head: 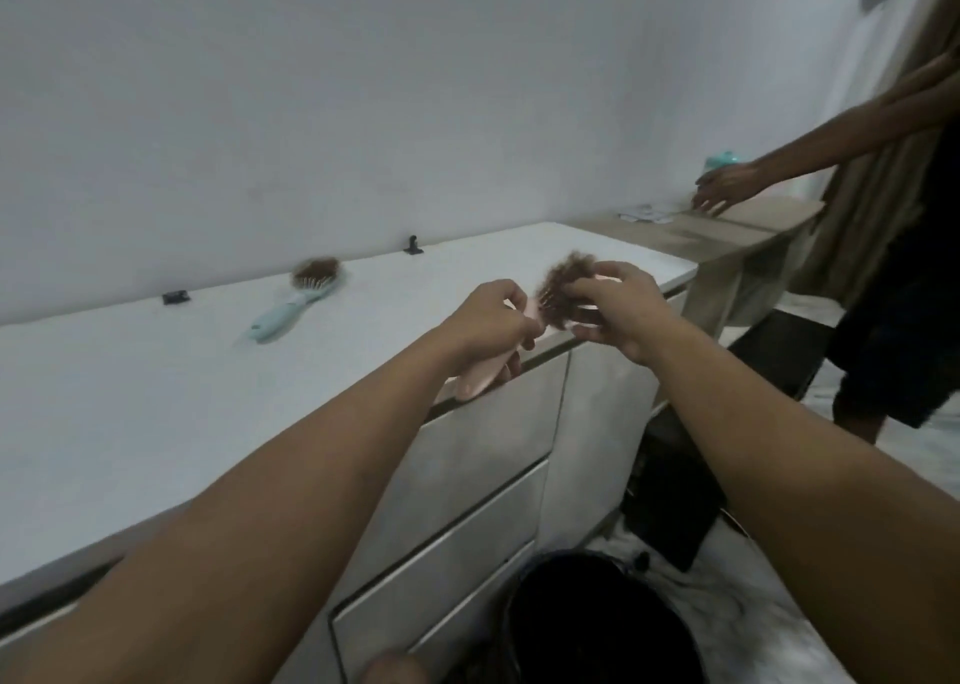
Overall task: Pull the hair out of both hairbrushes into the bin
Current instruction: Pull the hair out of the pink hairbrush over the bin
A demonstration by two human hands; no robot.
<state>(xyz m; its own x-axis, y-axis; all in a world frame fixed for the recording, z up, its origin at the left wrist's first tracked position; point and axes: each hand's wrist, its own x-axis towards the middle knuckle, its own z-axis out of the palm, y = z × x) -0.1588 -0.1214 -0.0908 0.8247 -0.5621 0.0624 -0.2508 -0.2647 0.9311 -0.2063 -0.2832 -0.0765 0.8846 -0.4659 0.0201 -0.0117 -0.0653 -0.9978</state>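
Nearest, low at the bottom edge, the black bin (597, 626) stands on the floor against the white cabinet (467, 449); open floor runs to its right. Above it both forearms reach out past the cabinet's front edge; the left hand (491, 324) grips the handle of the pink hairbrush (478, 379), fingers curled round it; the right hand (615, 311) pinches the brown hair clump (563, 288) on the brush head, fingers bent into it. Farther left on the white countertop (130, 397) lies the blue hairbrush (296, 306), hair still in its bristles, with bare surface around it. Far right, a second person's hand (724, 187) reaches over a wooden side table (727, 236); the frame is blurred there.
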